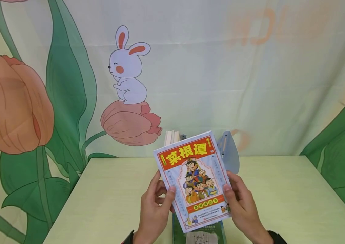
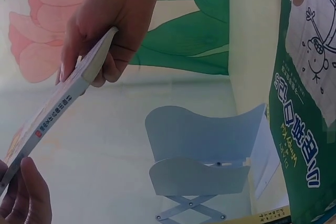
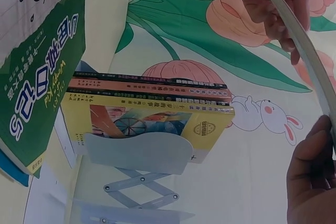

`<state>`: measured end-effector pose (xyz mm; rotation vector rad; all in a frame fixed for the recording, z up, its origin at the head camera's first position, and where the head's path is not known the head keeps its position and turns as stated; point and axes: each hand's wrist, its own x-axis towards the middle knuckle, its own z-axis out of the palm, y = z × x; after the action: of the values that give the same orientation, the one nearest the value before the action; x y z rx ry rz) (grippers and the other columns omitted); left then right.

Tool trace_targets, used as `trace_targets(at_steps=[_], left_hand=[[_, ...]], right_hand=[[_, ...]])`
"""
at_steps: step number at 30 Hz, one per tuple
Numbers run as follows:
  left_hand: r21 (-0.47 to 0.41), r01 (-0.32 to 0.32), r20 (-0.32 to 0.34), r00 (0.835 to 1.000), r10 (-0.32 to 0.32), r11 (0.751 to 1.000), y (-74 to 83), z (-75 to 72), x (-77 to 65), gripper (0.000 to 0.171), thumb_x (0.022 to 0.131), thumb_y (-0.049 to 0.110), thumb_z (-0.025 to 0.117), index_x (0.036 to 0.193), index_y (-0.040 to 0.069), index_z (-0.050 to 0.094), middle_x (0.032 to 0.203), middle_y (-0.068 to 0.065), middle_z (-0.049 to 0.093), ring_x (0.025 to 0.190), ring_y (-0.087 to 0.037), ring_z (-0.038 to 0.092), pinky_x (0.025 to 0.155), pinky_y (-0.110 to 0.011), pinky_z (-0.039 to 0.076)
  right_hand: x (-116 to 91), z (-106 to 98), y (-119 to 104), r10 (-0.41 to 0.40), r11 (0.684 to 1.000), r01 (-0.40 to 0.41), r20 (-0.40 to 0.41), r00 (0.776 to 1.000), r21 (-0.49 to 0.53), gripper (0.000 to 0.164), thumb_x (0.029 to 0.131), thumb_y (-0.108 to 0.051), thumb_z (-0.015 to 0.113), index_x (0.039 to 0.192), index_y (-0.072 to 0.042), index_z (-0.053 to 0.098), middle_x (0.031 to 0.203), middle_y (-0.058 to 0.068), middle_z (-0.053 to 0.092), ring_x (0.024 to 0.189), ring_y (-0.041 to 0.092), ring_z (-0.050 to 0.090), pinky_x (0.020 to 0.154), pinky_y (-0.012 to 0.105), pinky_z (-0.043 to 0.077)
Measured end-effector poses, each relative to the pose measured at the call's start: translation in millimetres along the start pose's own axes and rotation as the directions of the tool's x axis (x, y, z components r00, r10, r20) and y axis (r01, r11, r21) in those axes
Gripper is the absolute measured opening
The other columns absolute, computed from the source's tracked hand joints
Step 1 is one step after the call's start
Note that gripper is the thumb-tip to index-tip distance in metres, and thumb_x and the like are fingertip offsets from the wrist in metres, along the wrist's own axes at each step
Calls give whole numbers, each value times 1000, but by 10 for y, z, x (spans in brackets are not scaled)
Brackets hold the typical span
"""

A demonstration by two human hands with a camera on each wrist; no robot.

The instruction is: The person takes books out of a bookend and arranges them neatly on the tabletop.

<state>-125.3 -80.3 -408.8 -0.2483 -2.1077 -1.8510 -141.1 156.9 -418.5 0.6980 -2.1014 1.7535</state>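
Note:
A thin comic-style book with a red and yellow title band and cartoon figures on its cover is held up, tilted, above the table. My left hand grips its left edge, thumb on the cover and fingers behind. On the right edge, my right hand pinches it the same way. Its spine shows in the left wrist view. Beneath it lies a green Wimpy Kid book, partly hidden by the held book in the head view.
Behind the held book stands a blue-grey folding metal bookend with crossed bars. Several upright books lean in it, the outermost yellow. Under the green book, a blue edge shows. A printed curtain backs the pale table.

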Motion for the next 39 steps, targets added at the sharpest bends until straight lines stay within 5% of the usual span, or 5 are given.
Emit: trace_targets(at_steps=[10, 18, 24, 35, 39], left_hand=[[7, 40, 17, 999, -40, 999, -71, -42, -14, 56, 98, 21, 61, 150, 15, 40, 97, -10, 62, 76, -9, 64, 47, -27, 51], [95, 21, 3, 1000, -22, 995, -126, -54, -34, 50, 98, 20, 61, 145, 9, 48, 95, -7, 65, 80, -6, 63, 64, -23, 55], [100, 50, 20, 998, -52, 994, -160, -73, -46, 50, 97, 21, 62, 144, 8, 48, 96, -7, 66, 80, -6, 65, 66, -23, 55], [116, 140, 59, 987, -147, 983, -233, -89, -86, 49, 95, 27, 65, 140, 14, 53, 98, -6, 68, 80, -5, 67, 65, -21, 54], [116, 182, 85, 978, -193, 976, -272, -85, -102, 47, 94, 23, 67, 138, 14, 53, 99, -8, 66, 77, -6, 67, 65, -22, 55]], right_hand=[[-3, -46, 0, 22, 996, -25, 37, 999, 83, 33, 98, 6, 49, 130, 3, 48, 104, -5, 63, 85, 10, 71, 61, 34, 59], [-43, -50, 15, 38, 999, -37, 7, 999, -39, 43, 95, 5, 54, 138, 2, 48, 97, -2, 60, 80, 7, 65, 63, 26, 56], [-62, -61, 28, 97, 992, -95, 22, 995, -79, 44, 97, 0, 56, 141, 0, 47, 94, 2, 56, 68, 7, 63, 48, 27, 51], [-150, -114, 91, 238, 965, -226, 84, 968, -136, 50, 99, -14, 57, 145, -2, 43, 92, 9, 53, 57, 9, 59, 43, 25, 47], [-185, -131, 111, 345, 935, -332, 101, 933, -124, 54, 99, -19, 59, 147, -5, 41, 95, 10, 53, 62, 11, 63, 45, 27, 50]])
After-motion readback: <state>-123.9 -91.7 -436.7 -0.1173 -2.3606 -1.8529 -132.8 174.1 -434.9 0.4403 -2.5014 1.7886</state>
